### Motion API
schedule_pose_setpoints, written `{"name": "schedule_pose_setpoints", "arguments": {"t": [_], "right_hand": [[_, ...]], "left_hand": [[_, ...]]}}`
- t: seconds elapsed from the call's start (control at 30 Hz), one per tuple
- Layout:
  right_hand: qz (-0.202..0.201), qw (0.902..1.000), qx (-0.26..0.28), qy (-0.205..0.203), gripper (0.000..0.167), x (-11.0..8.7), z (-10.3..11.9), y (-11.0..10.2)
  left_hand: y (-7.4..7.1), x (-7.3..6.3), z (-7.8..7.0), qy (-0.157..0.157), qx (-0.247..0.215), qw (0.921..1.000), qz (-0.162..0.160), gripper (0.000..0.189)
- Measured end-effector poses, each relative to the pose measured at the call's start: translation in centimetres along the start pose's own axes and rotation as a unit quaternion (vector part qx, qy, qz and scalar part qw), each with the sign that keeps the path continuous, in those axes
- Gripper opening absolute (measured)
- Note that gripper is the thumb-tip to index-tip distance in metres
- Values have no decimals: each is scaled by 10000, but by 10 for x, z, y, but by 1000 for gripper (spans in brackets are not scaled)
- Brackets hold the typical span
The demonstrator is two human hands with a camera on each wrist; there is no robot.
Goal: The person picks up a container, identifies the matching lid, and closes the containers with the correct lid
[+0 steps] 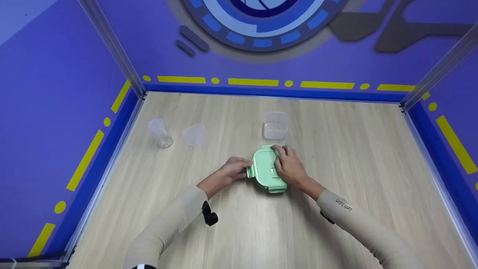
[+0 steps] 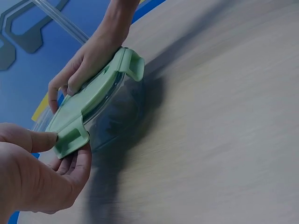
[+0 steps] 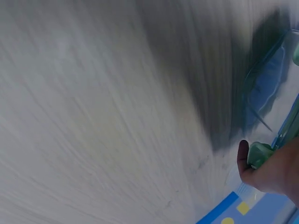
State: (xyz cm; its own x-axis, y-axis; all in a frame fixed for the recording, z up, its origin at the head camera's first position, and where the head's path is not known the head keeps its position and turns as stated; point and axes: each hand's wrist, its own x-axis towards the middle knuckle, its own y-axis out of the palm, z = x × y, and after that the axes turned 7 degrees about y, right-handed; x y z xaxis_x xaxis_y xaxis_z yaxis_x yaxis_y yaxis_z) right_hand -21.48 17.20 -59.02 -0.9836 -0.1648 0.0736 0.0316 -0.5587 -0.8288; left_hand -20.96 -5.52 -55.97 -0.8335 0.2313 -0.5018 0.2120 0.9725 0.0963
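Observation:
A clear food container (image 2: 112, 121) with a light green snap-on lid (image 1: 264, 168) stands on the table in front of me. My left hand (image 1: 233, 170) pinches the lid's left side latch (image 2: 72, 140), which sticks outward, with the thumb above and fingers beneath. Across the lid's right part lies my right hand (image 1: 290, 166), its fingers bent and gripping the far and right edges. The right wrist view catches one finger hooked by a green latch (image 3: 259, 154); most of that hand is out of frame. The near latch (image 1: 277, 187) hangs at the lid's front side.
Just behind the green lid stands a small clear plastic tub (image 1: 276, 126). Further left, a translucent square lid (image 1: 194, 135) lies flat beside a clear cup-like vessel (image 1: 160, 133). Blue panels (image 1: 67, 93) wall the wooden table (image 1: 231, 231) at the back and sides.

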Motion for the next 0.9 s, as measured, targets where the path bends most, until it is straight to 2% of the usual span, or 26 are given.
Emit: {"name": "schedule_pose_setpoints", "arguments": {"t": [0.17, 0.3, 0.43, 0.63, 0.9], "right_hand": [[186, 9998, 109, -13, 45, -2, 1, -4], [385, 9974, 615, -9, 52, -4, -1, -7], [446, 9925, 1134, 36, 48, -4, -4, -9], [353, 9880, 1494, 190, 42, -6, -6, -10], [109, 9847, 1739, 53, 40, -9, -4, -12]], "left_hand": [[1, -2, 1, -118, 224, 9996, -94, 25], [4, -3, 1, -46, 193, 9998, -21, 28], [5, -3, 1, 64, 28, 9999, -123, 34], [4, -1, 0, 60, 6, 9993, -380, 36], [5, 0, -1, 200, 90, 9983, -537, 32]]}}
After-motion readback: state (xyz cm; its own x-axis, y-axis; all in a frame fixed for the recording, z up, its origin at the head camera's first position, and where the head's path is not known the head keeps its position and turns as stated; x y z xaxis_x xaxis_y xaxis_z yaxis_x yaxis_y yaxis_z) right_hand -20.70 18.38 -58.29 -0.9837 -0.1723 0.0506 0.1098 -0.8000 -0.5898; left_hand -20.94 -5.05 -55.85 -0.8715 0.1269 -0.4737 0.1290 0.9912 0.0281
